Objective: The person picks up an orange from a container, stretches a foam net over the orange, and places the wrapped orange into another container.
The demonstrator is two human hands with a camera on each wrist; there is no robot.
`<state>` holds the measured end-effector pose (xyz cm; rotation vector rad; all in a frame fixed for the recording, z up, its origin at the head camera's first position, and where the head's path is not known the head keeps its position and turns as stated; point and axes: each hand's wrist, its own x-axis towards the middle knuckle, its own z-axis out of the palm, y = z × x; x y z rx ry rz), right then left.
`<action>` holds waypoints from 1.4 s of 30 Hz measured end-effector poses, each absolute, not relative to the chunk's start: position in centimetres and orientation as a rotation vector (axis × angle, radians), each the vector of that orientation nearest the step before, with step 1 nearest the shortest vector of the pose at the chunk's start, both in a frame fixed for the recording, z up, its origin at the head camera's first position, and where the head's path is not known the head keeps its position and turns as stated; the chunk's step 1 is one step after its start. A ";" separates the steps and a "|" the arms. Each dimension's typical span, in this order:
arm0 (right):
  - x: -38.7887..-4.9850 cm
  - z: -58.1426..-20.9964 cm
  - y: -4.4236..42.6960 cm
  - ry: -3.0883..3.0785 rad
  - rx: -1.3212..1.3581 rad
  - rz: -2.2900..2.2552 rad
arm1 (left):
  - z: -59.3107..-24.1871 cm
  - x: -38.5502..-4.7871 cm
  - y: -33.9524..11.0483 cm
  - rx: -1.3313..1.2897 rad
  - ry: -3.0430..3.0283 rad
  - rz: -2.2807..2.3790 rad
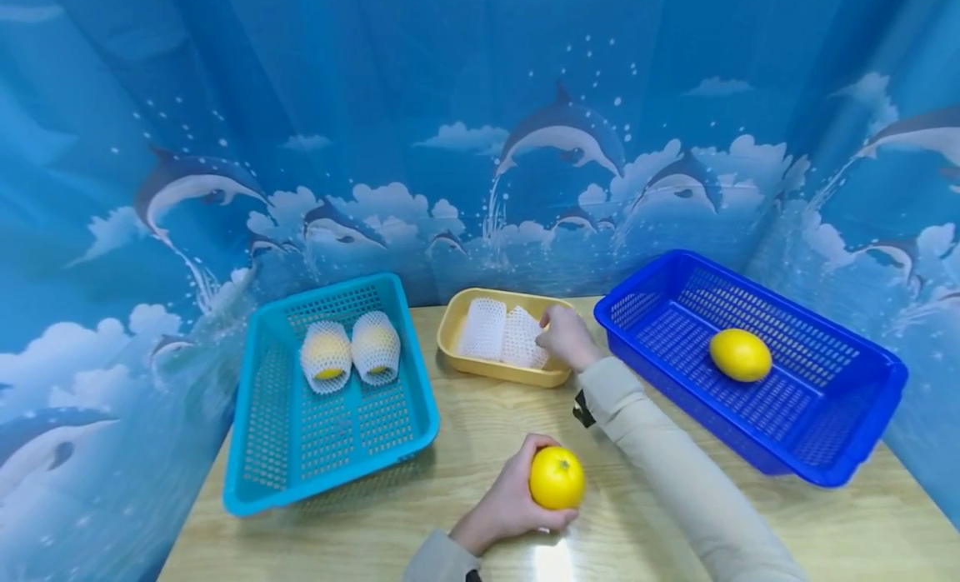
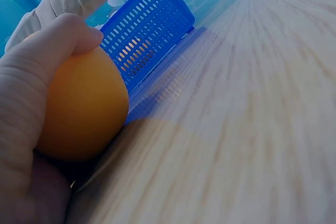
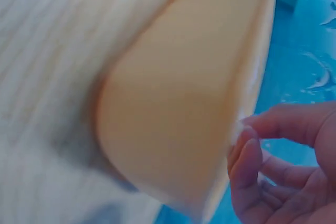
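Low at the front, my left hand (image 1: 512, 497) grips a yellow fruit (image 1: 557, 478); the left wrist view shows the thumb of that hand (image 2: 31, 77) over the fruit (image 2: 84, 106). My right hand (image 1: 570, 338) reaches into the right end of a yellow tray (image 1: 468, 364), at a white foam net (image 1: 522, 338). Another white net (image 1: 483, 328) lies beside it on the left. In the right wrist view, thumb and finger of the right hand (image 3: 289, 166) pinch a small whitish edge at the rim of the tray (image 3: 163, 98); most of the net is hidden there.
A teal basket (image 1: 238, 449) at the left holds two netted fruits (image 1: 327, 355). At the right, a blue basket (image 1: 697, 398) holds one bare yellow fruit (image 1: 740, 354). Behind the wooden table (image 1: 480, 432) hangs a dolphin-print curtain (image 1: 420, 90).
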<state>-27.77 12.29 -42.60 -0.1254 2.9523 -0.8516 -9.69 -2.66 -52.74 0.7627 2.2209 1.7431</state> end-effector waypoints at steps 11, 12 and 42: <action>-25.3 -38.4 12.6 2.998 -0.073 -0.899 | -52.7 -9.7 -2.6 0.742 2.248 1.731; -25.1 -38.2 12.7 3.014 -0.089 -0.910 | -52.7 -9.6 -2.6 0.739 2.253 1.729; -15.0 -36.9 13.8 2.482 -0.553 -2.169 | -53.1 -9.7 -2.5 0.855 2.217 1.826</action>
